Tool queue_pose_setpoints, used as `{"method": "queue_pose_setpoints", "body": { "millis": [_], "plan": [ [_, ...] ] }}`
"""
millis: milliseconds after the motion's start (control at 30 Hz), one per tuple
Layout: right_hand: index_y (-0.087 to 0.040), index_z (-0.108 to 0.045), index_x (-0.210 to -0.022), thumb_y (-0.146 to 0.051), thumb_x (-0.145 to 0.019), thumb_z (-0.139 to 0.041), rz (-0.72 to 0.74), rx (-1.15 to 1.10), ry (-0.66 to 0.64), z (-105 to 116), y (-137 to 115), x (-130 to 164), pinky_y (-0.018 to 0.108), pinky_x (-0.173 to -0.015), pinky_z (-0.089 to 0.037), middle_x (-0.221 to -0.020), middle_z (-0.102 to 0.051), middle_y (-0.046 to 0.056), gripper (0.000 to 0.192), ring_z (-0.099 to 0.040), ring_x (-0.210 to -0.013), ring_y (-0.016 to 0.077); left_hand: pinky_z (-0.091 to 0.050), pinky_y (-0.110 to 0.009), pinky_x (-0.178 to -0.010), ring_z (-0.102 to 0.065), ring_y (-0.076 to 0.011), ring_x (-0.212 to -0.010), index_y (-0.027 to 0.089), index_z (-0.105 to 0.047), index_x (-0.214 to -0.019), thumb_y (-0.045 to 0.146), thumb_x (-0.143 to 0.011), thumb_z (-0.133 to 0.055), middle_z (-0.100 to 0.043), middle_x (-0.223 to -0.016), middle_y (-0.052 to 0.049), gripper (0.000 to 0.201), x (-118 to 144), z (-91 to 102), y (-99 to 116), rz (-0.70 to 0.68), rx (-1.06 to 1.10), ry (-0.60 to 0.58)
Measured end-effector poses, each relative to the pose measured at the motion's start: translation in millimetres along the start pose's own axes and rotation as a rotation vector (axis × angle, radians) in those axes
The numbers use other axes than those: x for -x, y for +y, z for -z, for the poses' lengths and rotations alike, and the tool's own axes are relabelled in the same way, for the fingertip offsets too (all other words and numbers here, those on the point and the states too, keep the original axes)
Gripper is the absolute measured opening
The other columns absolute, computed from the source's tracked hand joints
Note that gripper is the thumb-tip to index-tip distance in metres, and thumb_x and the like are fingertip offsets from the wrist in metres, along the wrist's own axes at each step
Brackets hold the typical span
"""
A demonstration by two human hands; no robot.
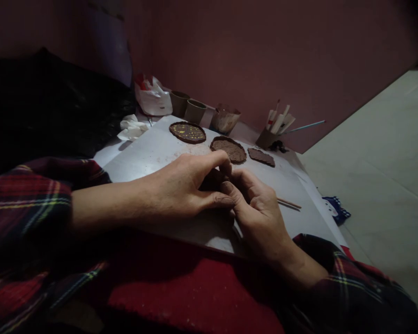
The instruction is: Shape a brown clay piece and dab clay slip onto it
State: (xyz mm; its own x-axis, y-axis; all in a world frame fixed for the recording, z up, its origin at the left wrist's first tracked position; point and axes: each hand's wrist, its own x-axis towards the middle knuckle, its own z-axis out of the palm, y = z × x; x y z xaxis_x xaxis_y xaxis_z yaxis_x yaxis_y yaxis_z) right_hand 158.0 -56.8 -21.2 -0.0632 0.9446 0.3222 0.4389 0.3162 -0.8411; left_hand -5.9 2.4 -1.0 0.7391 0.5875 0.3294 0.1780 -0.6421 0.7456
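on the flat grey board [149, 153] the left hand [181, 188] and right hand [259, 213] meet at the near middle, three flat brown clay discs [229, 149] lie behind them, a thin wooden stick [288, 203] right, cups [194, 110] beyond.

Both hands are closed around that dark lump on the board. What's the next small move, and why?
Probably keep pinching and pressing the dark lump flatter between left hand and right hand. It is mostly hidden between the fingers, while three flattened discs, such as the dotted disc, already lie further back on the board. Its exact shape cannot be told yet.
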Motion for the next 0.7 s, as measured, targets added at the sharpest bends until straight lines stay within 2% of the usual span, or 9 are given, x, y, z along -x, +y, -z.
{"method": "queue_pose_setpoints", "body": {
  "millis": [200,700],
  "plan": [
    [-0.020,-0.059,-0.092,-0.029,-0.091,-0.054,0.011,0.002,0.001,0.1,-0.1,1.2,0.029,-0.074,-0.046,-0.088,-0.064,0.001,0.011,-0.059,-0.082,0.0150,-0.048,-0.026,-0.069,-0.063,-0.0151,-0.081,0.019,-0.056,-0.099,0.028,-0.082,-0.064,-0.066,-0.088,0.000,0.021,-0.2,-0.7,0.8,0.008,-0.009,0.002],
    [-0.020,-0.059,-0.091,-0.029,-0.090,-0.054,0.001,0.001,-0.001,0.3,-1.4,0.6,0.029,-0.072,-0.047,-0.086,-0.064,0.001,0.010,-0.059,-0.080,0.0150,-0.047,-0.024,-0.069,-0.061,-0.0129,-0.080,0.018,-0.056,-0.099,0.027,-0.082,-0.064,-0.065,-0.087,0.001,0.021,-0.2,-0.5,0.9,0.007,-0.001,-0.005]
  ]
}}
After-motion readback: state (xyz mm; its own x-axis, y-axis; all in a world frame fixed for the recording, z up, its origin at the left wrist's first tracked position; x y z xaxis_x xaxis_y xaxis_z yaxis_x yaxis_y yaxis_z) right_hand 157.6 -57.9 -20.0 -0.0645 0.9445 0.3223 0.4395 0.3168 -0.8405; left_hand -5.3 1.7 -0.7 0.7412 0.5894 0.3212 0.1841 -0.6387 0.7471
